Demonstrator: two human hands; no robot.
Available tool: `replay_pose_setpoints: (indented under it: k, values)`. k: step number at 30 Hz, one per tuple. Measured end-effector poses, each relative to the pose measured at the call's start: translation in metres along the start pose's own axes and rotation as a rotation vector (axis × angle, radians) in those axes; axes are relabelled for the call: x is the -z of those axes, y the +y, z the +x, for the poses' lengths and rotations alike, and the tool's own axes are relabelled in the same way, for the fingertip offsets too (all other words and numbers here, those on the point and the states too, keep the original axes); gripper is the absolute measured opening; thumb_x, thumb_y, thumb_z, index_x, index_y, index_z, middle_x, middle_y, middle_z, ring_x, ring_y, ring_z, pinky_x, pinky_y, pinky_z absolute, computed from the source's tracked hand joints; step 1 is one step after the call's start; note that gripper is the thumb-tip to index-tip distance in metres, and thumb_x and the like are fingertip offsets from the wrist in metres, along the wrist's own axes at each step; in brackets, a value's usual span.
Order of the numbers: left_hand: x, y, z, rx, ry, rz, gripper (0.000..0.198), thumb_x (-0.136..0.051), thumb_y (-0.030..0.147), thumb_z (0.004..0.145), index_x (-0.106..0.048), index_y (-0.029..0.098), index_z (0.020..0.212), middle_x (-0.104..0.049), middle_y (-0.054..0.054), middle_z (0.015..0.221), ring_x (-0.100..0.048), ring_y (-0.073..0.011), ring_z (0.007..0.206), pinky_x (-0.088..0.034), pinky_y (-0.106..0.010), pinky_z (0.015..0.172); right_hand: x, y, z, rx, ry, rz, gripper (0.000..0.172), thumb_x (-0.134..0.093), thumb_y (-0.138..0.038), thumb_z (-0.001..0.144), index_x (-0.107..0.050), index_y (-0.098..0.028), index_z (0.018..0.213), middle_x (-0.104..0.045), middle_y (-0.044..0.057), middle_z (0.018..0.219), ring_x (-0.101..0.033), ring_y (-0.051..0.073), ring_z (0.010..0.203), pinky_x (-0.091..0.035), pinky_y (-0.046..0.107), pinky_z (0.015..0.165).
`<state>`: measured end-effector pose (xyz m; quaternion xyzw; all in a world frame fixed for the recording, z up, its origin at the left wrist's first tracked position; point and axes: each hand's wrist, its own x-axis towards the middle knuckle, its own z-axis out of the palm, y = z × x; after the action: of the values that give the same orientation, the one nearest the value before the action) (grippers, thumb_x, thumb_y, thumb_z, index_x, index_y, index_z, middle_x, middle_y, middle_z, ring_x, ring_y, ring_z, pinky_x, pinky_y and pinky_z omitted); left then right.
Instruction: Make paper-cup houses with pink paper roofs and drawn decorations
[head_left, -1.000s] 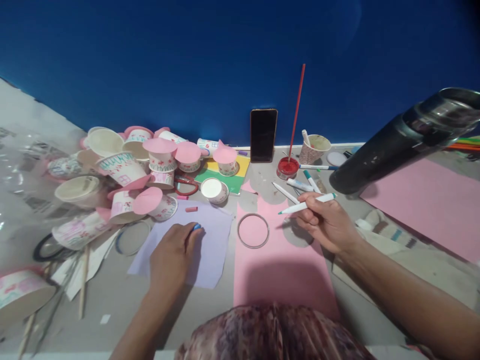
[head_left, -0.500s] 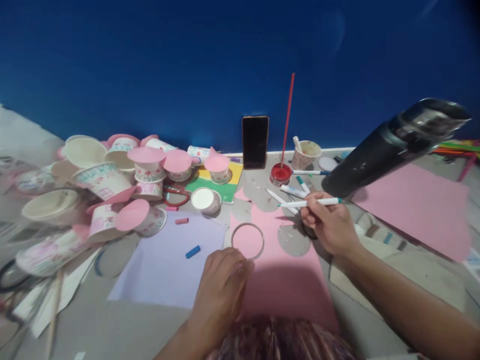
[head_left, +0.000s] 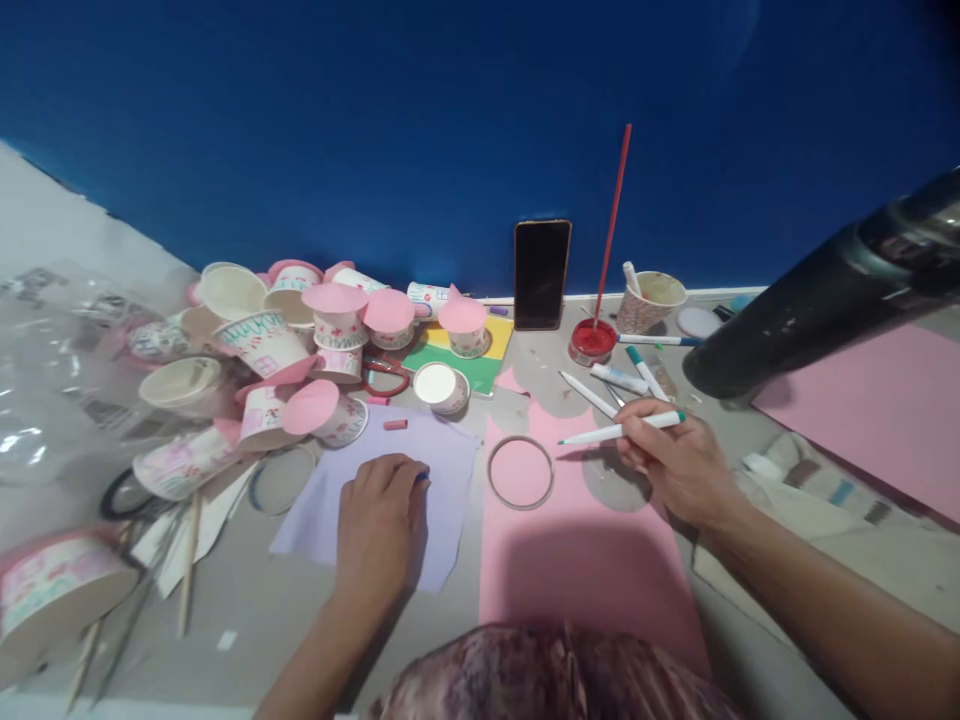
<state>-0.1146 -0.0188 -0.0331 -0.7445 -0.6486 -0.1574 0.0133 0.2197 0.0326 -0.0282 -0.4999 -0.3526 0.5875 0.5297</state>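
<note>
My right hand [head_left: 679, 460] grips a white marker [head_left: 600, 436] with a green tip. The tip points left, just above the pink paper [head_left: 540, 560]. On that paper lies a thin round ring [head_left: 553, 470], left of the marker's tip. My left hand [head_left: 379, 520] is palm down over the lilac paper [head_left: 450, 500], its fingers closed around a blue marker cap [head_left: 423, 475], most of which they hide. Beyond it on the lilac paper lies a small pink marker cap [head_left: 395, 425]. Uncapped, another white marker [head_left: 589, 394] rests near my right hand.
Decorated paper cups [head_left: 266, 345] with pink discs crowd the left side. A phone [head_left: 541, 275] leans on the blue wall. Right of it stand a pot of red paint [head_left: 592, 343] with a brush and a cup [head_left: 651, 303]. A dark flask [head_left: 795, 305] stands at right.
My left hand has moved left from beside the ring to the lilac paper and closed on the blue cap. The marker stays in my right hand. The view has shifted left.
</note>
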Motion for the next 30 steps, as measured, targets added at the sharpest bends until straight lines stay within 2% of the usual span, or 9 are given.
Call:
replay_pose_setpoints:
  k: [4,7,11,15,21,26,30]
  values:
    - [0.012,0.025,0.008,0.157,-0.019,-0.387,0.019,-0.053,0.033,0.1,-0.068,0.021,0.098,-0.075,-0.007,0.095,-0.067,-0.0237,0.087,-0.052,-0.037,0.078,-0.005,-0.003,-0.006,-0.054,-0.089,0.02,0.041,-0.092,-0.054,0.07,-0.072,-0.021,0.081,-0.066,0.002,0.06,-0.05,0.011,0.048,-0.038,0.024,0.043]
    - [0.019,0.054,0.017,0.272,-0.147,-0.747,0.015,-0.059,0.03,0.094,-0.069,0.021,0.101,-0.074,-0.001,0.088,-0.066,-0.0158,0.072,-0.054,-0.029,0.073,-0.009,-0.005,-0.011,-0.055,-0.122,0.021,0.04,-0.092,-0.054,0.071,-0.073,-0.021,0.082,-0.069,0.003,0.061,-0.052,0.012,0.048,-0.041,0.025,0.043]
    - [0.016,0.081,0.025,0.306,-0.225,-0.969,0.024,-0.061,0.025,0.092,-0.072,0.021,0.113,-0.078,-0.002,0.095,-0.072,-0.0163,0.081,-0.057,-0.028,0.077,-0.01,-0.006,-0.017,-0.046,-0.165,-0.012,0.037,-0.09,-0.054,0.075,-0.074,-0.021,0.084,-0.07,0.003,0.063,-0.053,0.012,0.048,-0.041,0.025,0.042]
    - [0.015,0.089,0.028,0.254,-0.257,-1.015,0.02,-0.063,0.026,0.093,-0.076,0.02,0.107,-0.079,-0.005,0.096,-0.075,-0.0192,0.084,-0.06,-0.032,0.08,-0.006,-0.004,-0.018,-0.024,-0.206,-0.051,0.036,-0.087,-0.052,0.08,-0.076,-0.019,0.088,-0.073,0.004,0.065,-0.054,0.011,0.049,-0.042,0.024,0.043]
    - [0.019,0.094,0.034,0.051,-0.166,-0.924,0.018,-0.063,0.02,0.093,-0.08,0.022,0.1,-0.079,-0.004,0.096,-0.074,-0.0179,0.089,-0.059,-0.028,0.082,-0.008,-0.003,-0.017,-0.015,-0.247,-0.077,0.036,-0.086,-0.051,0.081,-0.078,-0.018,0.09,-0.075,0.005,0.066,-0.057,0.011,0.049,-0.044,0.022,0.044]
    - [0.017,0.091,0.036,-0.067,-0.156,-0.826,0.019,-0.062,0.023,0.096,-0.081,0.023,0.1,-0.079,-0.003,0.089,-0.074,-0.0163,0.079,-0.059,-0.025,0.073,-0.016,-0.008,-0.02,-0.104,-0.329,-0.114,0.037,-0.087,-0.048,0.075,-0.079,-0.016,0.09,-0.078,0.006,0.068,-0.063,0.011,0.051,-0.051,0.021,0.048]
    - [0.016,0.09,0.038,-0.132,-0.11,-0.781,0.02,-0.061,0.026,0.096,-0.081,0.025,0.099,-0.078,0.0,0.086,-0.073,-0.0146,0.07,-0.058,-0.021,0.064,-0.02,-0.001,-0.021,-0.145,-0.325,-0.031,0.042,-0.087,-0.05,0.072,-0.079,-0.014,0.094,-0.079,0.006,0.071,-0.067,0.012,0.054,-0.053,0.022,0.049]
